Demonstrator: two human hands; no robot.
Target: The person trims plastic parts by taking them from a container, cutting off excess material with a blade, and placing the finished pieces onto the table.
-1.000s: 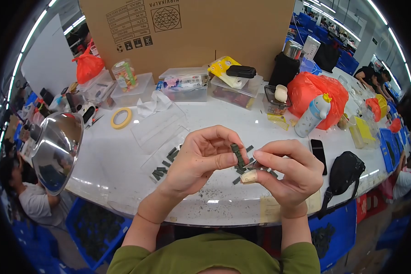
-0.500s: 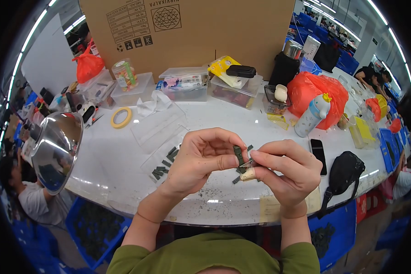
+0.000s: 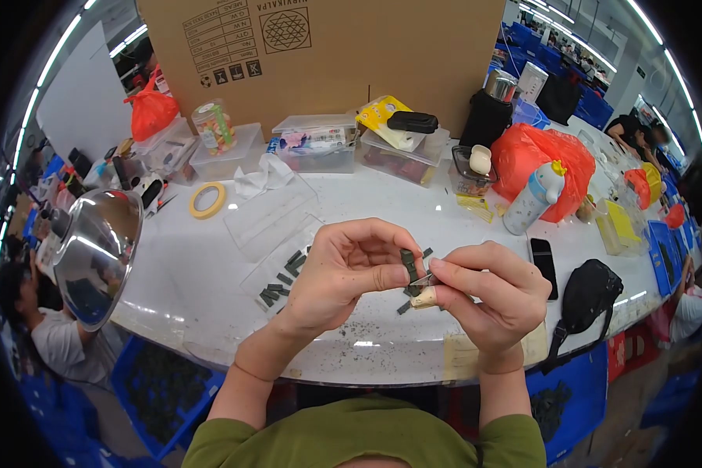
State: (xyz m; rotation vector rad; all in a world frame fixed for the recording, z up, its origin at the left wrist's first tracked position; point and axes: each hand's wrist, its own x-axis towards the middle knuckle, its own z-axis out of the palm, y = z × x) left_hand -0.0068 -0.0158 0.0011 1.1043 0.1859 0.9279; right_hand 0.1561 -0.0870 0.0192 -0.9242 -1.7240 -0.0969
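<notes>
Between the thumb and fingers of my left hand point(image 3: 351, 269) is a small dark green piece point(image 3: 409, 264), held upright. My right hand point(image 3: 491, 292) pinches a small thin metal blade point(image 3: 422, 281), its tip touching or nearly touching the green piece. Pale yellow tape point(image 3: 424, 298) wraps the right thumb. Several dark green pieces point(image 3: 271, 295) lie on the white table point(image 3: 187, 281) left of my left hand, and others lie partly hidden behind my fingers. Small green crumbs are scattered on the table below my hands.
A metal lamp shade point(image 3: 100, 257) stands at the left, near a tape roll point(image 3: 207, 201). Plastic boxes point(image 3: 312, 160) line the cardboard point(image 3: 398, 54). At the right are a bottle point(image 3: 532, 204), a phone point(image 3: 544, 265) and a black pouch point(image 3: 590, 292). A person point(image 3: 58, 343) sits at the left.
My right hand has moved slightly left, bringing the blade against or close to the green piece. My left hand has shifted slightly down and right.
</notes>
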